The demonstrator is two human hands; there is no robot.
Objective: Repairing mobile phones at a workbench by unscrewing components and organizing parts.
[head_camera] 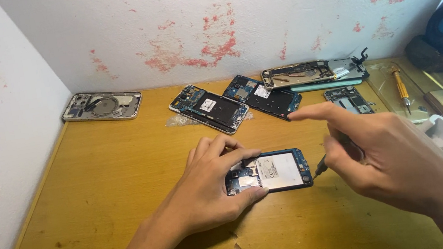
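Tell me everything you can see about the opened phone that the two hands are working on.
The opened phone lies flat on the yellow wooden table, long side left to right, back cover off. A dark blue frame rings a pale battery and, at its left end, a circuit board with metal shields. The left hand pins that left end with fingers and thumb. The right hand holds a thin dark tool whose tip meets the phone's right edge.
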